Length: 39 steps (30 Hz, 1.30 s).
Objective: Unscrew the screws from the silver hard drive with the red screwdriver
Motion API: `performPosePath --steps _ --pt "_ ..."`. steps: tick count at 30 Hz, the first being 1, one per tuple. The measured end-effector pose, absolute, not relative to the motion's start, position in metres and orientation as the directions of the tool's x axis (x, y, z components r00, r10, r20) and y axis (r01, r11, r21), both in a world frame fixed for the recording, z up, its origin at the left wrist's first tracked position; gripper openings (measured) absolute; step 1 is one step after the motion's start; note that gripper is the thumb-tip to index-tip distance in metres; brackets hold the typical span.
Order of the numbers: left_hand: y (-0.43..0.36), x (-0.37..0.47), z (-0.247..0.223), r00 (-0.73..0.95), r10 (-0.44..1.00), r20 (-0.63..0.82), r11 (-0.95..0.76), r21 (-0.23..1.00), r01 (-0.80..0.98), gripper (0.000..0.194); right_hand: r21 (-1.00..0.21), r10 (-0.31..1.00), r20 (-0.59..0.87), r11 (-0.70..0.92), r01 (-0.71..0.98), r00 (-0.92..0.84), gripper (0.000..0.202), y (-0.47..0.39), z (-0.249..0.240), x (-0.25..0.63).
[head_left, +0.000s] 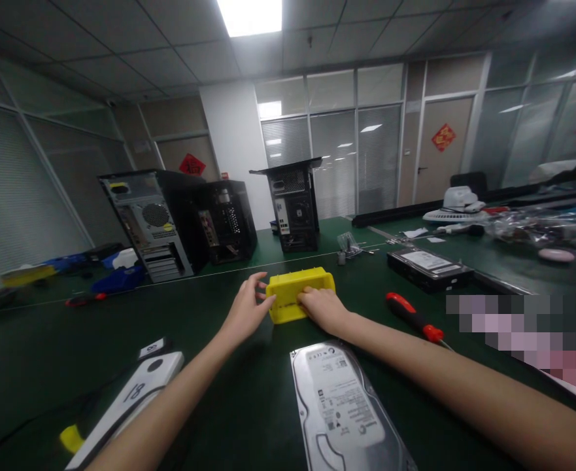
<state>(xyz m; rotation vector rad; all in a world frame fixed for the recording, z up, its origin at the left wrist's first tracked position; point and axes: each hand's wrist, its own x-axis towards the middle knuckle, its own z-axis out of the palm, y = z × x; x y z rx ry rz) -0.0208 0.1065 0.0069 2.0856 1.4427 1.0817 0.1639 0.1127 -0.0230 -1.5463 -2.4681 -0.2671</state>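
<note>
yellow bin (280,280): mouth faces near side, long axis left-right; small dark bits (288,305) inside
left hand (246,304): clamped on left end
right hand (325,310): fingers (307,296) inside, grip can't tell

Here's the yellow rectangular plastic bin (284,297), between the left hand (248,304) at its left end and the right hand (323,309), partly inside it! Nearer us, on the dark green tabletop (194,317), lies the flat silver metal hard drive (349,396); over right, the red-and-black screwdriver (414,317), with a black rectangular block (415,278) behind that. Left, the long white plastic bar (135,396)! Behind the bin, a slim black metal computer tower (297,209).
</note>
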Motion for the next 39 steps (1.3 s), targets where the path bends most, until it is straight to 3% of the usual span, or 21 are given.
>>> performPosePath --steps 8,13,14,16,19,20,22,26,30,35,39 --pt "0.11 -0.024 -0.001 0.175 0.905 0.387 -0.407 0.672 0.618 0.051 0.069 0.849 0.296 0.438 0.897 -0.437 0.03 0.116 -0.028 0.167" --pt "0.069 -0.017 0.013 0.212 0.776 0.594 -0.541 0.454 0.708 0.051 0.063 0.852 0.286 0.44 0.896 -0.439 0.03 0.119 -0.028 0.165" --pt "0.055 -0.016 0.015 0.291 0.769 0.569 -0.575 0.42 0.702 0.048 0.059 0.852 0.288 0.439 0.896 -0.437 0.03 0.119 -0.028 0.165" --pt "0.026 -0.016 0.015 0.457 0.803 0.382 -0.593 0.434 0.678 0.049 0.049 0.854 0.286 0.439 0.897 -0.434 0.029 0.12 -0.028 0.165" --pt "-0.006 -0.017 -0.001 0.597 0.801 0.03 -0.517 0.538 0.666 0.095 0.039 0.852 0.269 0.456 0.889 -0.449 0.028 0.123 -0.027 0.166" --pt "-0.011 -0.016 -0.01 0.621 0.784 -0.012 -0.514 0.548 0.66 0.107 0.039 0.849 0.258 0.468 0.883 -0.462 0.028 0.124 -0.026 0.166" --pt "-0.013 -0.013 -0.03 0.625 0.78 -0.036 -0.514 0.533 0.672 0.112 0.044 0.839 0.235 0.496 0.867 -0.491 0.028 0.125 -0.024 0.167" --pt "-0.005 -0.006 -0.058 0.59 0.794 -0.145 -0.456 0.5 0.736 0.11 0.063 0.822 0.213 0.528 0.847 -0.528 0.028 0.123 -0.018 0.167" --pt "-0.005 -0.01 -0.063 0.577 0.802 -0.153 -0.444 0.493 0.748 0.106 0.055 0.83 0.209 0.518 0.853 -0.518 0.028 0.122 -0.017 0.165" --pt "-0.013 -0.018 -0.059 0.678 0.724 -0.126 -0.576 0.43 0.695 0.069 -0.005 0.879 0.189 0.446 0.895 -0.437 0.028 0.124 -0.018 0.157" --pt "-0.016 -0.017 -0.057 0.702 0.705 -0.103 -0.62 0.39 0.68 0.057 -0.078 0.925 0.17 0.355 0.931 -0.339 0.028 0.126 -0.017 0.152"
